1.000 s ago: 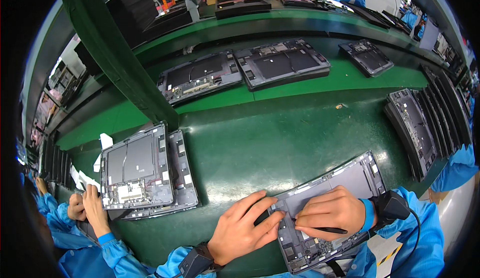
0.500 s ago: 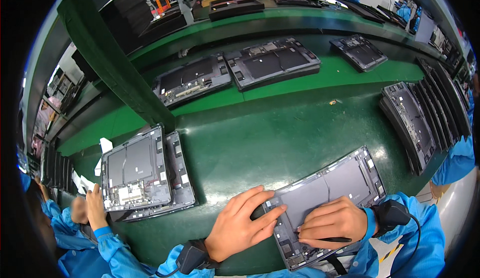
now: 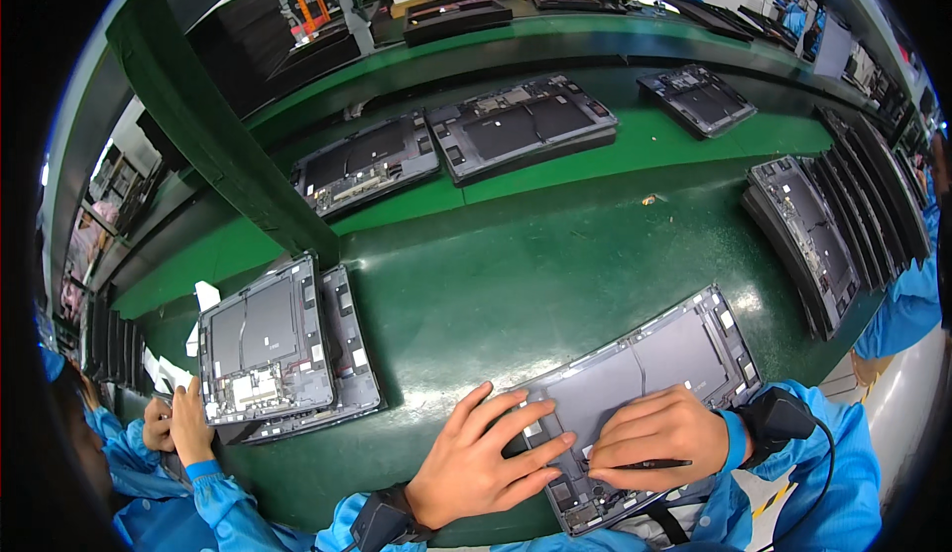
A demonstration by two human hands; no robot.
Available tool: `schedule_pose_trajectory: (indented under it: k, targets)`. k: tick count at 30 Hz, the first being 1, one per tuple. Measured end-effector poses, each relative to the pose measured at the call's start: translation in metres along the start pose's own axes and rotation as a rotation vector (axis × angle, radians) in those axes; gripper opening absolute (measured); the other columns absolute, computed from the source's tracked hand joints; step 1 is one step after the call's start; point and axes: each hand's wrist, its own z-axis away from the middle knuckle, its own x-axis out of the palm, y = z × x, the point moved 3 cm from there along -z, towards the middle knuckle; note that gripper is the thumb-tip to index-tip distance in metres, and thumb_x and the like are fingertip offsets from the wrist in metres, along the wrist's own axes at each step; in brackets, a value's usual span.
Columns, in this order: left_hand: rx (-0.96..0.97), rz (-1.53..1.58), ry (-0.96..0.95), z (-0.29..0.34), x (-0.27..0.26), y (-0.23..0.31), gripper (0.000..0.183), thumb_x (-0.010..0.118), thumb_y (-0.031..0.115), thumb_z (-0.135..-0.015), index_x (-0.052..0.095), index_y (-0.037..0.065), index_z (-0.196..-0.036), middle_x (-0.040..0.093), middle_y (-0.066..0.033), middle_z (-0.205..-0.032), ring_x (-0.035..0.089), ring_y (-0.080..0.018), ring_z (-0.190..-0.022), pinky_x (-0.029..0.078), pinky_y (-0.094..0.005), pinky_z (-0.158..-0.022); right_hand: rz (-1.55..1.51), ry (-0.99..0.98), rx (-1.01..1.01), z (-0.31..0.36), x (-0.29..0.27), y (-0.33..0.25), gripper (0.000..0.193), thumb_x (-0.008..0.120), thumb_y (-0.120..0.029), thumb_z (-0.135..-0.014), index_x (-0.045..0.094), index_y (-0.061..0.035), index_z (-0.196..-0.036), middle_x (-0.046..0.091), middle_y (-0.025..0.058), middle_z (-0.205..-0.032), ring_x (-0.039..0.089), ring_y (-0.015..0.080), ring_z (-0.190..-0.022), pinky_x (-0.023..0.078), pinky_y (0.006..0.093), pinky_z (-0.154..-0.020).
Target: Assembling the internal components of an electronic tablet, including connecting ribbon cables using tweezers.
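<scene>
In front of me a tablet housing (image 3: 666,362) with a large flat grey battery lies tilted on the green bench, its inner side up. My left hand (image 3: 486,463) has its fingers spread, the tips over the left edge of this tablet. Lower on the tablet, my right hand (image 3: 659,438) is closed round a thin black pointed tool (image 3: 654,464), which could be tweezers or a pry stick. One end of the tool sticks out below my fingers; the working end is hidden beneath the hand, near the small parts along the tablet's lower left edge.
At left, two opened tablets (image 3: 266,339) lie overlapped beside a co-worker's hand (image 3: 188,423). A green post (image 3: 203,125) rises behind them. More opened tablets (image 3: 526,125) lie on the far ledge. A row of upright tablets (image 3: 863,205) stands at the right edge.
My left fingers have spread further apart at the tablet's edge. My right hand stays almost in place, the black tool slightly turned. The co-worker's hands have shifted a little.
</scene>
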Motion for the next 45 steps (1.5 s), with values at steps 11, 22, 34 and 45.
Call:
schedule_pose_trajectory:
  k: [11,22,34,45]
  targets:
    - [0.077,-0.041,-0.049,0.003,0.002,0.007,0.032,0.073,0.036,-0.084,0.076,0.032,-0.115,0.061,-0.0013,-0.135,0.053,-0.0261,-0.118,0.04,-0.0498,-0.11,0.193,-0.029,-0.135,0.007,0.008,-0.01,0.01,0.076,-0.012,-0.083,0.071,-0.0054,-0.089,0.065,0.0055,-0.08,0.067,0.0209,-0.074,0.056,0.0303,-0.066]
    - [0.164,-0.227,-0.066,0.002,-0.002,0.012,0.035,0.069,0.04,-0.087,0.072,0.03,-0.12,0.059,0.0048,-0.137,0.054,-0.022,-0.117,0.042,-0.0481,-0.109,-0.199,0.031,0.097,0.003,0.004,0.006,0.009,0.077,-0.004,-0.081,0.074,-0.0021,-0.089,0.07,0.0083,-0.078,0.068,0.0254,-0.069,0.053,0.032,-0.058]
    - [0.143,-0.22,-0.078,0.004,-0.002,0.011,0.036,0.068,0.041,-0.088,0.072,0.03,-0.122,0.06,0.0043,-0.136,0.054,-0.0223,-0.115,0.043,-0.0477,-0.109,0.197,-0.015,-0.127,0.005,0.013,-0.007,0.009,0.076,-0.012,-0.084,0.071,-0.0056,-0.088,0.061,0.0029,-0.075,0.064,0.0197,-0.072,0.055,0.0301,-0.059]
    - [0.132,-0.193,-0.047,0.005,-0.001,0.011,0.034,0.07,0.039,-0.086,0.073,0.032,-0.12,0.06,0.0028,-0.135,0.054,-0.0225,-0.116,0.042,-0.0489,-0.11,0.026,-0.039,-0.043,0.012,0.007,-0.011,0.009,0.075,-0.008,-0.083,0.072,-0.0016,-0.09,0.072,0.0074,-0.089,0.07,0.0254,-0.082,0.06,0.0373,-0.085]
